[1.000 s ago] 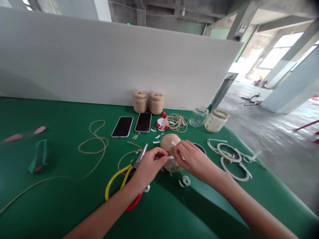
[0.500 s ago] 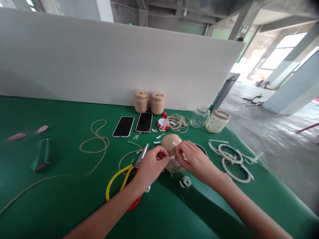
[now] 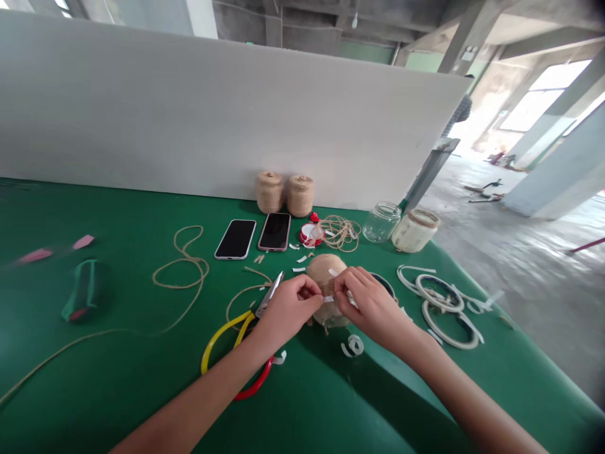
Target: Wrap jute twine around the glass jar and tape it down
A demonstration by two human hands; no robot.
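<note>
In the middle of the table sits a jar wrapped in brown twine [image 3: 326, 271], with clear glass showing near its bottom. My left hand [image 3: 295, 302] is closed, its thumb and finger pinching a small white tape strip [image 3: 329, 299] against the jar's near side. Opposite it, my right hand [image 3: 362, 296] is closed too, its fingertips at the jar's right side; what they hold is hidden. A second white strip sticks to the wrapping above. Scissors with yellow and red handles [image 3: 243, 323] lie partly beneath my left forearm.
Two twine spools [image 3: 270, 193] stand by the white board [image 3: 212, 120], behind two phones [image 3: 236, 239]. Toward the right are a glass jar [image 3: 380, 223], a cream-covered jar [image 3: 414, 232] and tape rolls [image 3: 450, 333]. Loose twine [image 3: 182, 287] trails leftward. A curled strip [image 3: 354, 345] lies nearby.
The view shifts slightly. Both hands stay at the jar with almost no movement, while my left forearm uncovers more of the red scissor handle. Part of a person appears beyond the board's right end.
</note>
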